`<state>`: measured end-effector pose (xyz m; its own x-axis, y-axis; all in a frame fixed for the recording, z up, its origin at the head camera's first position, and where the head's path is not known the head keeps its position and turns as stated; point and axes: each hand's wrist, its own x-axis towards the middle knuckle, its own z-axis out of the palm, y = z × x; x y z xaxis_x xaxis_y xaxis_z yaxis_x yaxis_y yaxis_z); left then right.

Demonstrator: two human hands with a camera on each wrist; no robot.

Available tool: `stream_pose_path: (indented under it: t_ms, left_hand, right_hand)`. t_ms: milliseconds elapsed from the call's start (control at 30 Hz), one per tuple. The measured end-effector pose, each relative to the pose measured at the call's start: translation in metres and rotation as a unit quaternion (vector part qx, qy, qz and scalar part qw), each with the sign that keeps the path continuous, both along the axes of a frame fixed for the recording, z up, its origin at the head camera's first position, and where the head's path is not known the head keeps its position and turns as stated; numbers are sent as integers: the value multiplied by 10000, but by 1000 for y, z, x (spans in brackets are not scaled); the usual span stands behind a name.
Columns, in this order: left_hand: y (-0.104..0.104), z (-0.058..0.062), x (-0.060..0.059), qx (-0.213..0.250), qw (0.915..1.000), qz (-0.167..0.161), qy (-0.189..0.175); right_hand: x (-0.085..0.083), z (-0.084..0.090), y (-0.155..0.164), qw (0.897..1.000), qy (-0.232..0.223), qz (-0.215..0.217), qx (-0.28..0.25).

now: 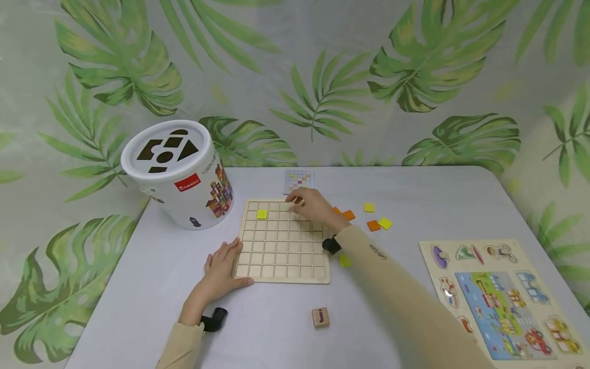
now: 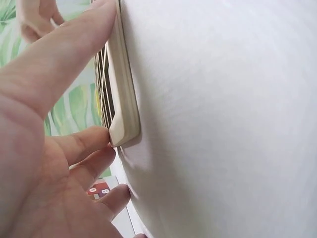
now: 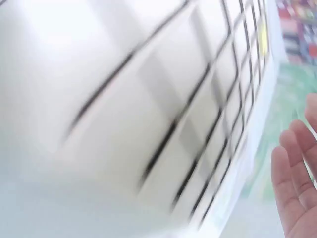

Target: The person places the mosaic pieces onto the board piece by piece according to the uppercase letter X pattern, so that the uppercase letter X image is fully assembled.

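Observation:
A pale wooden grid board [image 1: 283, 279] lies on the table, with one yellow tile [image 1: 261, 214] in a cell near its far left corner. My left hand [image 1: 222, 271] rests at the board's near left corner, its thumb along the front edge and its fingers at the left side. Over the far edge, my right hand [image 1: 313, 206] pinches a small brownish-orange tile [image 1: 298, 201], mostly hidden by the fingers. In the right wrist view, the fingers [image 3: 292, 183] show at the right edge, beside the blurred grid. A small pattern card [image 1: 299, 179] lies just beyond the board.
Several loose orange tiles [image 1: 374, 225] and yellow tiles [image 1: 369, 207] lie right of the board. A white bucket [image 1: 193, 205] with a shape-hole lid stands at back left. A wooden letter block [image 1: 320, 318] sits in front; a picture puzzle [image 1: 502, 307] lies at right.

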<state>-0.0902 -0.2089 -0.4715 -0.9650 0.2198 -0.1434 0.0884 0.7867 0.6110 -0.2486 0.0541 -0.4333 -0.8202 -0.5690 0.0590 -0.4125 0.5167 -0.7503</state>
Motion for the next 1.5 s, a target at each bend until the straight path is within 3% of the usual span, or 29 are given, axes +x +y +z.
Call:
stream_pose_path:
  t_ms: [133, 267, 400, 700, 900, 1267, 1500]
  left_hand:
    - [-2, -1, 0, -23, 10000, -7, -29]
    - [-3, -1, 0, -42, 10000, -5, 8]
    - [-3, -1, 0, -19, 10000, -23, 58]
    - [-1, -1, 0, 47, 10000, 3, 49]
    - [-1, -3, -1, 64, 10000, 6, -14]
    - [0, -3, -2, 124, 9999, -28, -86]
    - [0, -4, -2, 126, 9999, -19, -18]
  right_hand:
    - [-2, -5, 47, 9987, 38, -465, -191]
    - [-1, -13, 82, 9959, -252, -869, 63]
    - [0, -21, 98, 9952, -366, -868, 280]
    - [-3, -29, 99, 9973, 131, -347, 635]
    - [-3, -29, 96, 9944, 425, -241, 937]
    - [4, -25, 97, 9940, 39, -193, 1075]
    - [10, -24, 96, 9905, 245, 32, 1353]
